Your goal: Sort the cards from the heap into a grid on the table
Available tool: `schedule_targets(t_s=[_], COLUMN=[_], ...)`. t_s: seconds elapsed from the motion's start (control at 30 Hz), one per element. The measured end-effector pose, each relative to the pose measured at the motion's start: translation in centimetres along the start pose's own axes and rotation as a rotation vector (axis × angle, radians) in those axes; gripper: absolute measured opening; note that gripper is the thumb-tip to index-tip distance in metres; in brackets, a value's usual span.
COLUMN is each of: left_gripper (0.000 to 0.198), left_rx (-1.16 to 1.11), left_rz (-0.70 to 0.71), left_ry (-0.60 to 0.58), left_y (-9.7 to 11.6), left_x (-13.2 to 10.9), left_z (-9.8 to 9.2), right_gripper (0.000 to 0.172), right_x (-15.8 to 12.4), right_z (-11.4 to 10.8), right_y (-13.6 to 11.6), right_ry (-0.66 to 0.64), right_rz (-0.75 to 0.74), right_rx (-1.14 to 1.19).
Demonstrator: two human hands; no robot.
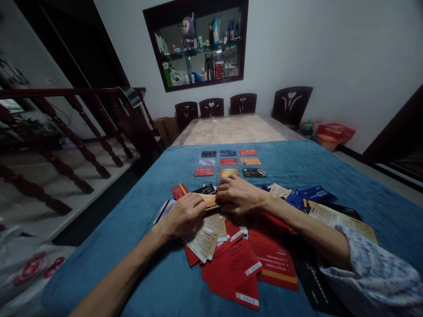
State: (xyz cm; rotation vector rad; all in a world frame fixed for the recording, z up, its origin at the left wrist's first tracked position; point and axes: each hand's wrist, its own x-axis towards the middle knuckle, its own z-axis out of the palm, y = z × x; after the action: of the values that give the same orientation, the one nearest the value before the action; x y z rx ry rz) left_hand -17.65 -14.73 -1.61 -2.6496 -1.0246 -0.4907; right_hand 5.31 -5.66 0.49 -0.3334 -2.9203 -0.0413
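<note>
Both hands meet over a loose pile of plastic and paper cards on a blue cloth. A gold card (210, 201) shows between them. My left hand (189, 212) is closed, its curled fingers on the card's left end. My right hand (236, 193) is bent over the other end, fingers closed on it and partly hidden. Below lie cream cards (202, 242) and red cards (231, 266). A black card (205, 189) and a striped white card (163, 210) stick out by my left hand. Beyond, rows of cards lie flat, including a gold card (228, 173) near my right fingertips.
The blue cloth (132, 246) covers the near part of the long table (228, 127). Blue cards (315, 193) and large black cards (319, 281) lie around my right forearm. Dark chairs (211, 108) stand at the far end, with a railing (82, 189) to the left.
</note>
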Motion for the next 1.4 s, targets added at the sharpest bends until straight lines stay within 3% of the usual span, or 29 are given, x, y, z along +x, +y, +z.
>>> schedule_targets(t_s=[0.2,0.4,0.7,0.83,1.13,1.4], left_gripper=[0.016,0.017,0.028,0.031,0.037,0.033], left_rx=[-0.19,-0.354,-0.379,-0.376,-0.359,-0.286], left_rz=[-0.244,-0.404,-0.388,-0.383,-0.415,-0.414], left_ry=[0.157,0.168,0.236,0.251,0.213,0.285], left_y=[-0.4,-0.8,-1.4,-1.6,-1.3,-1.7], left_x=[-0.4,-0.5,-0.5,-0.6,-0.3,-0.3], left_z=[0.5,0.7,1.6,2.0,2.2,3.0], right_gripper=[0.023,0.027,0.034,0.042,0.041,0.039], right_x=[0.3,0.4,0.5,0.6,0.7,1.1], right_z=[1.3,2.6,3.2,3.4,3.6,4.2], right_y=[1.0,1.6,1.3,1.1,0.9,0.9], right_ry=[0.131,0.183,0.215,0.236,0.249,0.271], right_rz=[0.069,0.158,0.276,0.25,0.248,0.23], right_rx=[0.045,0.034,0.034,0.006,-0.059,-0.117])
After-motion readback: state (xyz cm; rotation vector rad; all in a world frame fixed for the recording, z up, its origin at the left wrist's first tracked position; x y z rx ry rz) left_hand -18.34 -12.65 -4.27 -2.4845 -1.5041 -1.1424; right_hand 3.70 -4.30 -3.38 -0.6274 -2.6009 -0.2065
